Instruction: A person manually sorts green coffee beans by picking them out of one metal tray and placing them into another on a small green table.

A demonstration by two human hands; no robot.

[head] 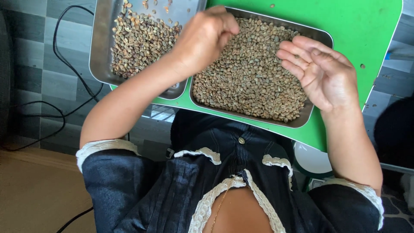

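Note:
Two metal trays lie side by side on a green table. The right tray is filled with pale green-brown coffee beans. In the left tray a smaller heap of darker, mixed beans covers only part of the floor. My left hand hovers where the two trays meet, fingers curled together; what they pinch is hidden. My right hand rests palm up over the right tray's right side, fingers spread, with nothing visible on the palm.
Black cables trail over the grey tiled floor at the left. A white round object sits below the table's near edge at the right. A stray bean lies on the table behind the trays.

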